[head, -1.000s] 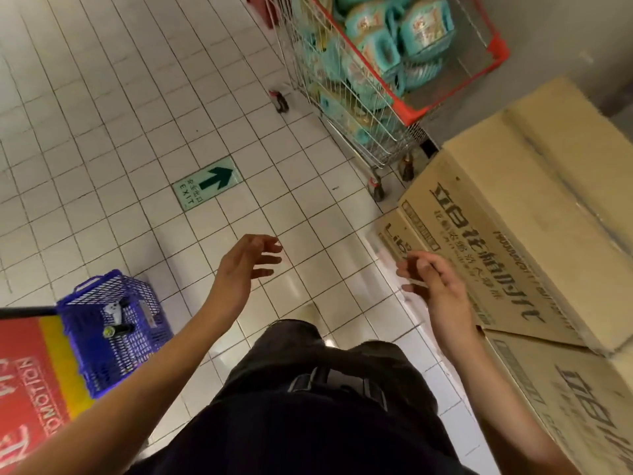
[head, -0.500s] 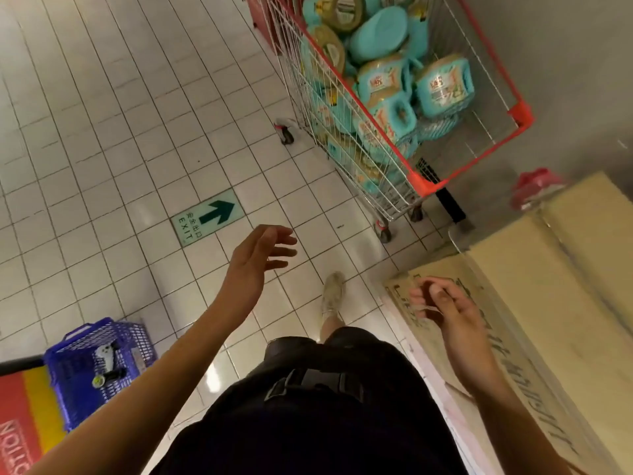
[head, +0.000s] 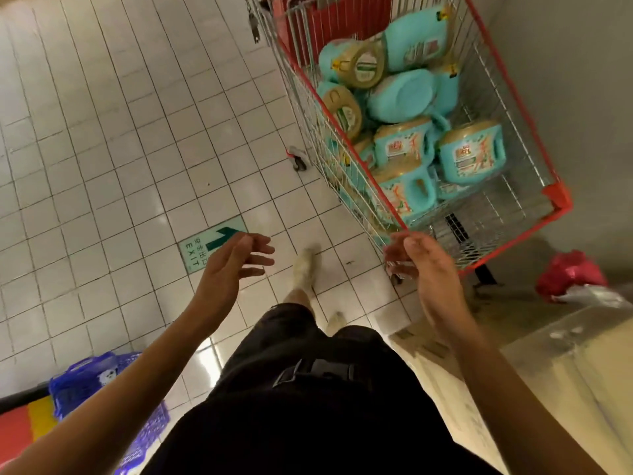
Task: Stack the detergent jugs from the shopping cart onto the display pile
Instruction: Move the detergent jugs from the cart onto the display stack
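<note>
Jugs [head: 404, 138] lay heaped in the cart [head: 556, 197], teal ones tumbled on their sides and against each other, so I judged the nearest upright handle the easiest first grab. My right hand [head: 423, 260] hung just at the cart's near red corner, fingers loosely curled and holding nothing, reaching toward the load. My left hand [head: 234, 258] floated over the tiled floor [head: 102, 149], fingers spread and empty, ready to support a heavy jug from below. Cardboard boxes [head: 561, 368] sat at my right, probably the base of the display pile.
</note>
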Demonstrator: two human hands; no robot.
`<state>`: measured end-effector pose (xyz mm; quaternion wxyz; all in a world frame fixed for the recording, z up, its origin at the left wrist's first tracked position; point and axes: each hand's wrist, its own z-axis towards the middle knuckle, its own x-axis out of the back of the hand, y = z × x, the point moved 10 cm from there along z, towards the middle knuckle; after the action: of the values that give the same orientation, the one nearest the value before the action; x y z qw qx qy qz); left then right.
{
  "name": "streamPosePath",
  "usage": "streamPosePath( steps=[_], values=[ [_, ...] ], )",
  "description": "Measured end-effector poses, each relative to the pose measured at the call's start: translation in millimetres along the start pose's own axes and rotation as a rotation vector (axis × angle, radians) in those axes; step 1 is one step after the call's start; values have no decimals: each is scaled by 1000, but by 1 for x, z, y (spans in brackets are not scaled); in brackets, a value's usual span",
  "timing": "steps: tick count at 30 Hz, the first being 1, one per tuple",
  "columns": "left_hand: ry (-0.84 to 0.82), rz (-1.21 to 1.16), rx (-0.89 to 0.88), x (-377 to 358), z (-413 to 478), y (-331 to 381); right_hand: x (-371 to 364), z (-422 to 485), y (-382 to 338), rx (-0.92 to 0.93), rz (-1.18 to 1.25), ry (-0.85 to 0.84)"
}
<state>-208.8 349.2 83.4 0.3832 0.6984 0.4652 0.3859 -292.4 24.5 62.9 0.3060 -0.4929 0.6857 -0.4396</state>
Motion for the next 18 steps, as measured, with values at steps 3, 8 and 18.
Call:
streamPosePath(
  steps=[3,8,18],
  values=[
    [-49,10,-15,-7,53,22,-5,41,-15,-29,10,30],
    [-209,53,-4,-37,153,54,4,96,-25,-72,25,151],
    [-595,177,66,-168,280,77,58,182,-27,-197,-39,312]
  ],
)
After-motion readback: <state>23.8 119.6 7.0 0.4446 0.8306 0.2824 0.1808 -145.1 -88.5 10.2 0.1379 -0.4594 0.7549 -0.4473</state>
